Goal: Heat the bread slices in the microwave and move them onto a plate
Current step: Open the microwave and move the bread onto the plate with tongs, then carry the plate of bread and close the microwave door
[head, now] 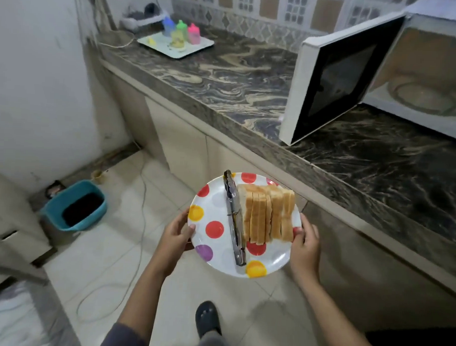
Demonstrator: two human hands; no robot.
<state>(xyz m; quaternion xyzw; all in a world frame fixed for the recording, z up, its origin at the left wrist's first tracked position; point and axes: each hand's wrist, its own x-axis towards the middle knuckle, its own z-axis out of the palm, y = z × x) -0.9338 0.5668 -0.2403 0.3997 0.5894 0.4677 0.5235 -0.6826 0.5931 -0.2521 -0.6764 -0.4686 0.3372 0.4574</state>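
Bread slices (268,214) on plate (215,206) — between left hand (177,236), right hand (306,244).

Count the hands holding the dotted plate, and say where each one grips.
2. The left hand holds the plate at its left rim, thumb on top. The right hand holds the right rim, thumb beside the bread slices. No other hand shows.

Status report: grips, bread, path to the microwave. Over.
Left grip and right grip hold round white spotted plate by its rim. Sliced white bread row on it, beside metal tongs. White microwave door open; nothing blocking.
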